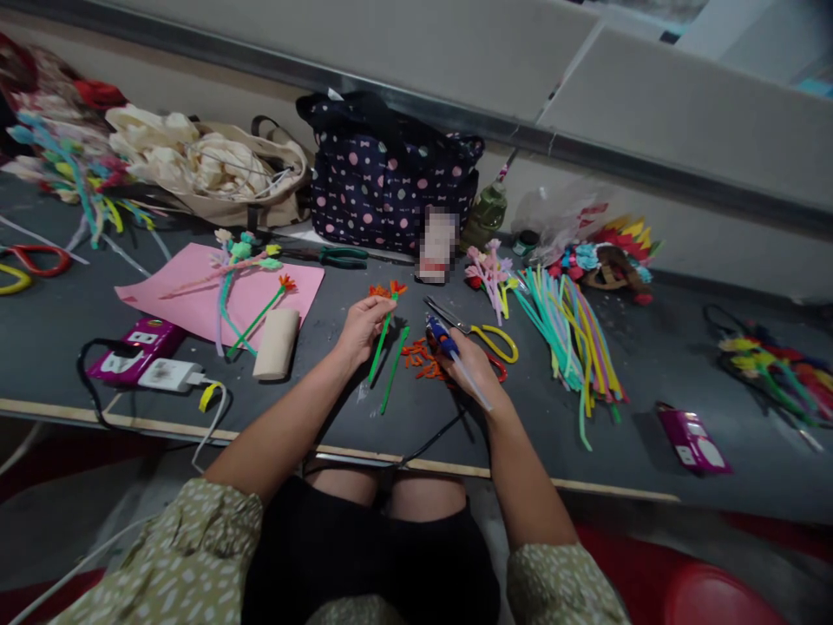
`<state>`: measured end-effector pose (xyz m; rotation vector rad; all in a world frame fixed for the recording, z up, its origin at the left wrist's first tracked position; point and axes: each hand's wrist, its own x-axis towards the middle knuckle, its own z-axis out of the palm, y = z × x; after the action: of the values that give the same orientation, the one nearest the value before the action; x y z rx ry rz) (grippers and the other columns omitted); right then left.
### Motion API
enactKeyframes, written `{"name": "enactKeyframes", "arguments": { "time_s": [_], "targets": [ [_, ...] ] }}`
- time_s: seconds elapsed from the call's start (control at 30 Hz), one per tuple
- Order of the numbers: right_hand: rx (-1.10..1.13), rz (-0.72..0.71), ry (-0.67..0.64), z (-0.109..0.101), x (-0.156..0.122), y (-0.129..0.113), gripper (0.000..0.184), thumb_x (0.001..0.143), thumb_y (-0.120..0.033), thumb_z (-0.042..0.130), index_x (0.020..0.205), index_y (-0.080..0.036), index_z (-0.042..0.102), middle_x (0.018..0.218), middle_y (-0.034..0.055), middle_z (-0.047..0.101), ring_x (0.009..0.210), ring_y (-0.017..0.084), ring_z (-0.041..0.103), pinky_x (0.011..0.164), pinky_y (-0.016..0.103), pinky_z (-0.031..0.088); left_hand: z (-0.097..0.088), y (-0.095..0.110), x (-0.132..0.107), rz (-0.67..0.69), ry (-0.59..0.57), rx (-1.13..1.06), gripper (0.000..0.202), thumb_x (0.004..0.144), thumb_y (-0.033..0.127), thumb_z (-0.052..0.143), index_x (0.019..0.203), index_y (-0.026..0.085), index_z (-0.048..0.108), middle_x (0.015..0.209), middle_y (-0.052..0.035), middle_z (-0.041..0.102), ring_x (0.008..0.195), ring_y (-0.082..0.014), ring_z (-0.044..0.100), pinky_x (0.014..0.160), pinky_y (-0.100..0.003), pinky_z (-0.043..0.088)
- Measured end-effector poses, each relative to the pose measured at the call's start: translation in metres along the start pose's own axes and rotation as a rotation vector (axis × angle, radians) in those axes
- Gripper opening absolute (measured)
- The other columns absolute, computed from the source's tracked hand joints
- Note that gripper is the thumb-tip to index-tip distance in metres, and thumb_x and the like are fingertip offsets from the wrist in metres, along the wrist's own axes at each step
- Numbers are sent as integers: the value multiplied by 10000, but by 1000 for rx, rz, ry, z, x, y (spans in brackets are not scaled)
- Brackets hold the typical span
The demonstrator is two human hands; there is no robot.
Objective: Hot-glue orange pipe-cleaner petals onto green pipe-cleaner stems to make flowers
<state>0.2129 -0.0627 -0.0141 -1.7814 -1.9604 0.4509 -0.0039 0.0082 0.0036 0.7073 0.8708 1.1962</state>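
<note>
Between the fingers of my left hand is a green pipe-cleaner stem with orange petals at its top. My right hand is wrapped round a blue hot glue gun, a pale glue stick jutting from its back toward me. Its nozzle points away, up and to the left. A second green stem lies on the table between my hands. Beside the glue gun is a scatter of short orange pipe-cleaner pieces. Scissors with yellow and red handles lie just beyond my right hand, partly hidden by it.
On the left are pink paper with pipe-cleaner flowers, a beige roll and a purple power strip. A dark patterned bag stands at the back. Coloured pipe cleaners lie to the right, a purple box farther right.
</note>
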Motion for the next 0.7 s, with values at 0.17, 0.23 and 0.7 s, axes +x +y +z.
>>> {"name": "enactKeyframes", "arguments": {
  "time_s": [0.17,0.23,0.7],
  "targets": [
    [20,-41,34,-7,1,0,183,801,-316,559,967,-240,561,860,67,670,810,263,642,689,317,450,-2,-2,2,2,4,-9,327,553,320,876,685,155,627,540,69,475,438,-35,383,428,-181,299],
    [35,-48,67,-11,2,1,191,811,-357,555,956,-232,553,884,81,665,834,271,638,711,329,456,-3,-3,2,2,1,-16,334,552,322,881,688,152,627,543,69,477,441,-34,382,429,-178,299],
    [-88,24,-39,-2,0,-2,144,791,-295,560,926,-246,550,789,52,647,719,248,612,611,292,370,-1,-1,0,-16,13,2,328,553,326,874,686,156,627,535,71,478,426,-35,372,427,-188,292]
  ]
}}
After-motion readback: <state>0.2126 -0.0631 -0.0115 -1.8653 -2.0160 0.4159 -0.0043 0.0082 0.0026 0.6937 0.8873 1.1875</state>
